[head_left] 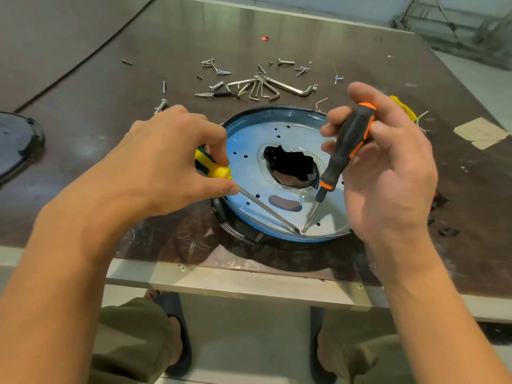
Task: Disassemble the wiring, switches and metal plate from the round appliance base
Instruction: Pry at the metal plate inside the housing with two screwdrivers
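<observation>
Hands clamp screwdrivers, left hand point(177, 159) on the yellow screwdriver point(214, 169), right hand point(388, 173) on the orange-black screwdriver point(349, 145), tips meeting at the lower rim of the metal plate point(249, 145) in the round base point(238, 231) mid-frame, where hard prying could skid a tip off.

Both bare forearms reach forward. The left grip point(171, 162), knuckles up, pinches a yellow screwdriver point(219, 171). The right grip point(388, 167), palm turned inward, curls its fingers round a black-and-orange screwdriver point(349, 142).
</observation>
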A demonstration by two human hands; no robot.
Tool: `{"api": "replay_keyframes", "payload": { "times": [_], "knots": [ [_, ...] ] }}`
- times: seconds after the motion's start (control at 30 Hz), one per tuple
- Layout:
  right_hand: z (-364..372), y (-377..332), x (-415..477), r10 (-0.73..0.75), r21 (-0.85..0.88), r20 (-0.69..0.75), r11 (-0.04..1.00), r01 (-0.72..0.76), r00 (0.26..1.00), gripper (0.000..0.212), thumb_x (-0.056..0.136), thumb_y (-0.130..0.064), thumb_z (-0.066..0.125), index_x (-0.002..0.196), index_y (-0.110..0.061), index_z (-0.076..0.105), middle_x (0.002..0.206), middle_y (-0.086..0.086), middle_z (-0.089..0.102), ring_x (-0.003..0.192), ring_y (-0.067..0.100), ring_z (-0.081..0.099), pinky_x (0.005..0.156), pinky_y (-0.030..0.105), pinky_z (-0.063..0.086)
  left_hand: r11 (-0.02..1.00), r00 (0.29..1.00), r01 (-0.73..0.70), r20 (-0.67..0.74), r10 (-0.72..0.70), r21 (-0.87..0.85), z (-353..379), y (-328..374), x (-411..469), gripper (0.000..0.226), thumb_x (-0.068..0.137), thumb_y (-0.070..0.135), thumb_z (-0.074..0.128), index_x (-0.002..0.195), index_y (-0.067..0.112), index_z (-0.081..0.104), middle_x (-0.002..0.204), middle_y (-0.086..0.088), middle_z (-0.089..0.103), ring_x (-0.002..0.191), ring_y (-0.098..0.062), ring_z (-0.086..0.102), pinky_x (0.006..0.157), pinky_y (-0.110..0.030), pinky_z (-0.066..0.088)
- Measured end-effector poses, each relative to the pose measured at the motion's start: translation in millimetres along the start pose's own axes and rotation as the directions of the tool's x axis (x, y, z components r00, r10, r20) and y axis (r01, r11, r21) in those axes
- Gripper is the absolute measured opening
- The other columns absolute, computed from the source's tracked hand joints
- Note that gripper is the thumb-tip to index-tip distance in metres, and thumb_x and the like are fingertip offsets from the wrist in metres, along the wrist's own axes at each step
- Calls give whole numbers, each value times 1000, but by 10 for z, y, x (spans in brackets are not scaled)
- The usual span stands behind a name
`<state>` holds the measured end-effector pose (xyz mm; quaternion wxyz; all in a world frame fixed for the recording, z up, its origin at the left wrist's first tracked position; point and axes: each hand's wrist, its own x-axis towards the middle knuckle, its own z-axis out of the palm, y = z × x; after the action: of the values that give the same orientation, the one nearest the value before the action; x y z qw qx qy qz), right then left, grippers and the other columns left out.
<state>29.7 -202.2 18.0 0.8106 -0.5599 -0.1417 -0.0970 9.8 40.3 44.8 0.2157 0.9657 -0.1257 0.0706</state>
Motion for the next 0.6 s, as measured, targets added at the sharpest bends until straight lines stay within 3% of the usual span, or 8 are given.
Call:
{"api": "replay_keyframes", "payload": {
  "times": [0.07, 0.17, 0.33, 0.4, 0.5, 0.6],
  "knots": [
    [10, 3, -2, 3, -7, 16, 1000, -3, 1000, 29, 99, -13, 46, 120, -9, 67, 96, 3, 69, 90, 23, 61, 80, 36, 49, 1000, 1000, 0, -1, 0, 2, 1, -2, 1, 32, 59, 64, 69, 72, 35, 61, 82, 18, 58, 88, -14, 43, 81, -50, 47],
    [34, 27, -9, -78, -116, 47, 990, 83, 996, 24, 96, -16, 67, 120, -13, 65, 90, 3, 54, 78, 39, 46, 76, 41, 45, 1000, 1000, -2, -8, 2, -4, 12, -6, 2, 33, 58, 64, 69, 72, 35, 61, 82, 17, 59, 88, -15, 44, 81, -50, 47],
    [2, 26, -8, -18, -33, 97, 999, 22, 995, 29, 106, -7, 41, 130, -5, 56, 102, 8, 73, 88, 24, 68, 83, 32, 53, 1000, 1000, -10, -18, 10, -12, 18, -27, 9, 32, 58, 64, 71, 71, 36, 62, 80, 20, 58, 85, -14, 43, 79, -49, 47],
    [24, 17, -3, -5, -21, 84, 1000, 7, 996, 24, 106, -14, 45, 125, -9, 59, 102, 5, 73, 93, 24, 67, 84, 35, 52, 1000, 1000, -9, -20, 9, -14, 20, -29, 13, 32, 58, 64, 71, 71, 36, 62, 81, 19, 58, 85, -14, 44, 79, -50, 47],
    [66, 14, -9, -75, -84, 66, 993, 80, 995, 24, 98, -24, 67, 119, -13, 63, 93, -2, 64, 90, 26, 56, 82, 38, 49, 1000, 1000, -13, -20, 13, -9, 24, -29, 5, 32, 58, 63, 71, 72, 36, 63, 81, 18, 58, 87, -16, 45, 80, -51, 48],
    [27, 23, -12, -70, -68, 76, 995, 75, 995, 24, 102, -6, 54, 125, -5, 61, 94, 8, 68, 83, 28, 64, 81, 34, 53, 1000, 999, -24, -31, 23, -9, 40, -29, -2, 30, 60, 59, 77, 73, 35, 63, 81, 17, 58, 89, -18, 45, 78, -49, 48]
  ]
}}
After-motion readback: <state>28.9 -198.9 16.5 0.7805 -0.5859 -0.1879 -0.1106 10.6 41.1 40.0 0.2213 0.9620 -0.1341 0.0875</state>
